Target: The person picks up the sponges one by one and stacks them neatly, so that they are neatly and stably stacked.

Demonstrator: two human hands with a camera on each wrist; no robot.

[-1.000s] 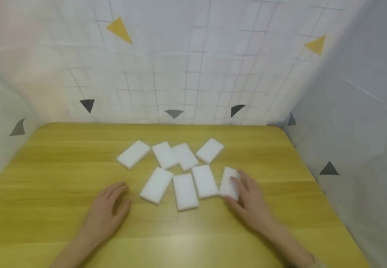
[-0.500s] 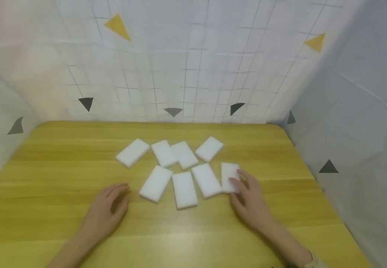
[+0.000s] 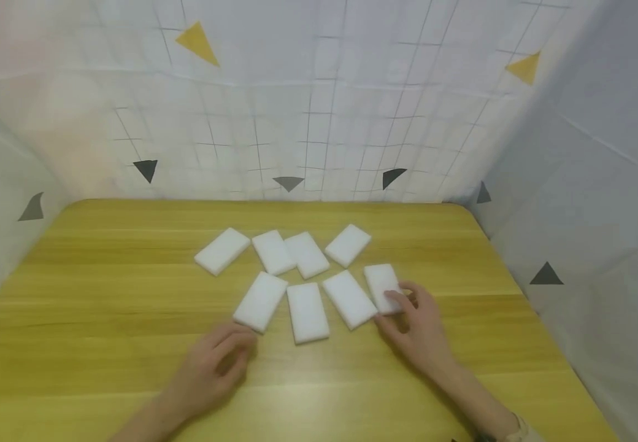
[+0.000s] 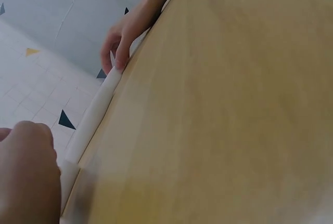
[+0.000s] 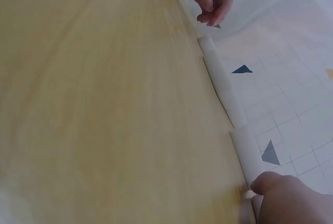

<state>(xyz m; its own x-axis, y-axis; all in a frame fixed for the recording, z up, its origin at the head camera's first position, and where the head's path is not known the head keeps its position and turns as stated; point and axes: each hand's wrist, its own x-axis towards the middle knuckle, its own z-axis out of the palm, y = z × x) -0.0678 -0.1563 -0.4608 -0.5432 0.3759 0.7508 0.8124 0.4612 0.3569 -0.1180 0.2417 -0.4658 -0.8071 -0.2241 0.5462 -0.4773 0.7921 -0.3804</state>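
Several flat white rectangular sponges lie on the wooden table in two loose rows. My right hand (image 3: 421,328) holds the rightmost front sponge (image 3: 380,285), index finger over its right side. The thumb is down at its near corner, beside the neighbouring tilted sponge (image 3: 349,299). My left hand (image 3: 211,368) is loosely curled and holds nothing, fingertips right at the near edge of the leftmost front sponge (image 3: 261,302). Between these lies another front sponge (image 3: 308,313). The left wrist view shows the right hand (image 4: 127,37) low at the sponges' edge.
Behind them is the back row: a slanted sponge (image 3: 222,251) at left, two close together in the middle (image 3: 307,255), and one at right (image 3: 348,245). The wooden table (image 3: 103,294) ends at a patterned white cloth (image 3: 275,110), with a grey cloth (image 3: 600,245) on the right.
My right hand has turned the rightmost front sponge and shifted it slightly away; its neighbour has tilted and slid right. My left hand has moved right, towards the front row.
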